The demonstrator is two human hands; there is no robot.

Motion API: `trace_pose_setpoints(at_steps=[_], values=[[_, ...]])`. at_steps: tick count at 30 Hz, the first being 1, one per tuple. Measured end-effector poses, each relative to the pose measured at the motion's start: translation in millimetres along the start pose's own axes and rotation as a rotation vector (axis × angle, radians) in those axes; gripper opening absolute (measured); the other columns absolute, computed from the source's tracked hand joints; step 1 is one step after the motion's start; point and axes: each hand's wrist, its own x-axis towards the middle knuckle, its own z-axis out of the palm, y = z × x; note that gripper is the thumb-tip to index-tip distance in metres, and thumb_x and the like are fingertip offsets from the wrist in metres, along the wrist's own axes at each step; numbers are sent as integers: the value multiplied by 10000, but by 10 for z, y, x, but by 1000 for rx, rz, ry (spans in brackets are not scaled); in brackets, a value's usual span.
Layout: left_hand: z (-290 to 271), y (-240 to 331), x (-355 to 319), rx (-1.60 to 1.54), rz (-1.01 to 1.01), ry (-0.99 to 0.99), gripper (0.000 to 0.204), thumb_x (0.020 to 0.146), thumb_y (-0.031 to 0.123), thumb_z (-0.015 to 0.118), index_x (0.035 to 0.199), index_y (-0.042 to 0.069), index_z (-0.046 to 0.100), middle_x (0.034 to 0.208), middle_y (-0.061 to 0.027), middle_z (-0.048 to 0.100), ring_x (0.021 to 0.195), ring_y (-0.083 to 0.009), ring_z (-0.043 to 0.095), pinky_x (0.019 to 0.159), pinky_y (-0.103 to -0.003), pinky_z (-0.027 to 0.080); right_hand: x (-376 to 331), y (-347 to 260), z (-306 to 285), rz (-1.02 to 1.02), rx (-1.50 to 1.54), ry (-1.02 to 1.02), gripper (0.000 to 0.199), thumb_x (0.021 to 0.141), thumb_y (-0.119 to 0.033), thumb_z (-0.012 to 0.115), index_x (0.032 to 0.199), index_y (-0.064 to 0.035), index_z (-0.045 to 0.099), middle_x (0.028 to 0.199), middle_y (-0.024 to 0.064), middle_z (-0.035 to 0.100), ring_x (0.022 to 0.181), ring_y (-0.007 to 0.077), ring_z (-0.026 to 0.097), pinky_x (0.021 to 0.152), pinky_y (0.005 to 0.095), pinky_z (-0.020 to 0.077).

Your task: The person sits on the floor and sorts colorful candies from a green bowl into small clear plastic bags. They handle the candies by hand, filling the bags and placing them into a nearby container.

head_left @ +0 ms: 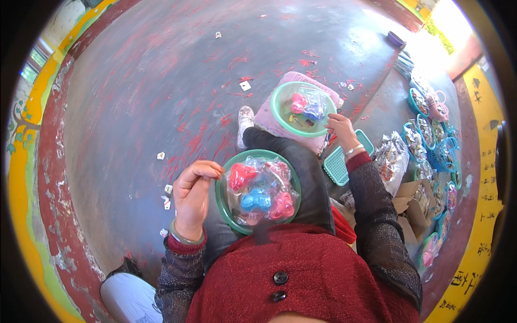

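Note:
A green basin (219,207) rests on my lap with several clear plastic packets in it, holding red, pink and blue plastic pieces. My left hand (194,191) is raised at its left rim, thumb and fingertips pressed together; what they pinch, if anything, is too small to make out. Beyond my knees a second, lighter green basin (280,119) stands on a pink padded seat (264,117). Inside lie a pink piece (298,103) and a blue piece (314,112) among clear bags. My right hand (342,132) is over this basin's right rim, fingers loosely bent and apart, with nothing visible in them.
A green perforated basket (337,167) sits on the floor beside my right forearm. Farther right are a large clear bag (391,159), a cardboard box (413,207) and several filled blue baskets (445,153). Red scraps (202,132) litter the floor. A white rounded object (129,296) is at lower left.

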Motion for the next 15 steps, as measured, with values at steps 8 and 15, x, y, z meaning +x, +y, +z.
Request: trace_pose_setpoints(at_steps=[8,15], values=[[-506,-706,-181,443,-179,165,159,848,-69,483,900,-19,624,905,-59,636,820,-118,576,760,-239,463,807,243,182,197,142,50,215,810,-53,615,959,64,514,894,166,610,665,237,654,541,293,527],[-445,-757,-186,649,-134,36,163,794,-75,492,855,-14,630,868,-85,644,804,-161,599,744,-260,464,1244,478,430,102,-162,317,95,748,-33,635,728,4,550,625,100,597,490,191,612,415,294,489]])
